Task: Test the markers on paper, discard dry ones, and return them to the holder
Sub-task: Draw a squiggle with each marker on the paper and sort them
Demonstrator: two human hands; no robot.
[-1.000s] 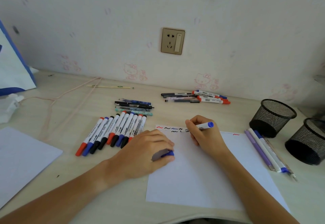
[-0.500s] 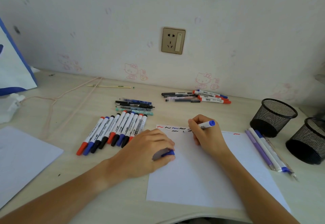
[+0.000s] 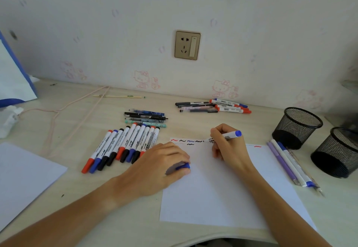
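The right hand [image 3: 228, 146] pinches a blue marker [image 3: 227, 136], tip on the paper [image 3: 213, 198] under both hands. The left hand [image 3: 160, 167], curled, clasps its blue cap [image 3: 183, 166]. Two mesh holders [image 3: 297, 126] stand right of the right hand on the pale desk [image 3: 58, 130].
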